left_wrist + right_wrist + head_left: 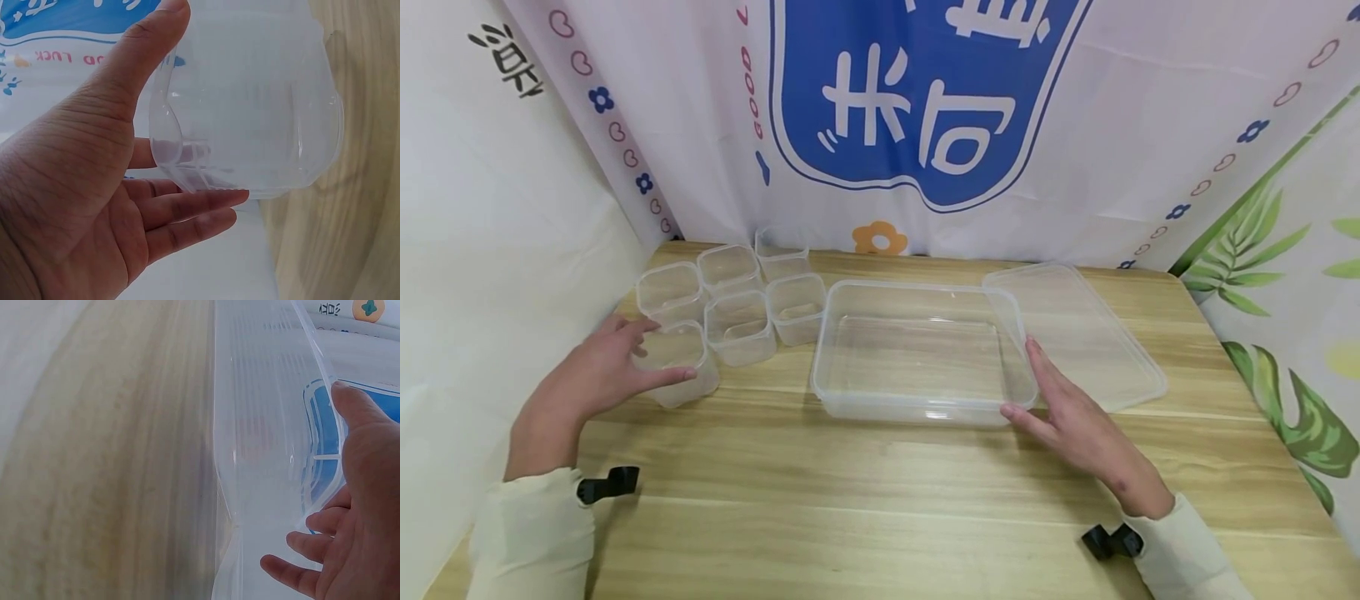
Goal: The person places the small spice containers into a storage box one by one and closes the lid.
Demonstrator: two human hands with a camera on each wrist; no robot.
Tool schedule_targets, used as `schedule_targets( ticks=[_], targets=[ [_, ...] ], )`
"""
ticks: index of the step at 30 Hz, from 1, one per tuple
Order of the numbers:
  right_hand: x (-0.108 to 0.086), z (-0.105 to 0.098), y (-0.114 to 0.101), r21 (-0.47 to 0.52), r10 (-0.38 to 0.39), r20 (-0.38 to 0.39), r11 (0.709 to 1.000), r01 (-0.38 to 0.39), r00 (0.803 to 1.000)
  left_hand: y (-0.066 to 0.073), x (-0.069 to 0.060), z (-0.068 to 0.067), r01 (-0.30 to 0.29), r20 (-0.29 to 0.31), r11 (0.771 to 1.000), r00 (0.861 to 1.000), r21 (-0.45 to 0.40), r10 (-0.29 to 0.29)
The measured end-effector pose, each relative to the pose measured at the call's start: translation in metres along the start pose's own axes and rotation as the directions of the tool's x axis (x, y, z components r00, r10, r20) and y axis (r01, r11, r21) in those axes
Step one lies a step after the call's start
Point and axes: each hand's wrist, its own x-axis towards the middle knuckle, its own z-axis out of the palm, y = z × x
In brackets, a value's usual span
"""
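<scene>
Several small clear plastic containers stand grouped at the left of the table. My left hand (602,364) is spread around the nearest small container (688,387), its thumb across the near side and its fingers at the left side. In the left wrist view, that container (250,106) lies between the extended thumb and loosely straight fingers. A large clear rectangular container (917,408) sits mid-table, open side up. At its right front corner, my right hand (1078,429) has thumb and fingers extended, touching the rim. The right wrist view shows the thumb on this large container (269,425).
A flat clear lid (1097,333) lies right of the large container, partly behind it. The wooden table (850,508) meets a printed curtain (700,100) at the back and white sheeting (497,250) at the left. Leaf-patterned cloth (1277,275) hangs right.
</scene>
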Motion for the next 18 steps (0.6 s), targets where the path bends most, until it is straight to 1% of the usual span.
schedule_targets(
  ticks=[5, 10, 14, 18],
  targets=[
    [0.0, 0.0, 0.0, 0.005, -0.001, 0.001, 1.0, 0.001, 1.0, 0.004, -0.002, -0.005, -0.002, -0.016, 1.0, 1.0, 0.026, 0.002],
    [-0.001, 0.0, 0.0, 0.005, 0.002, 0.0, 1.0, -0.002, 1.0, 0.013, -0.004, -0.014, -0.003, -0.032, 0.999, 0.999, 0.054, 0.005],
    [-0.001, 0.001, 0.0, 0.002, 0.003, -0.001, 1.0, -0.003, 1.0, 0.019, -0.005, -0.02, -0.003, -0.011, 0.998, 1.0, 0.056, 0.004],
    [0.0, 0.001, 0.0, 0.004, 0.002, -0.005, 1.0, -0.002, 1.0, 0.024, -0.007, -0.023, -0.022, 0.013, 0.999, 1.0, 0.029, 0.022]
  ],
)
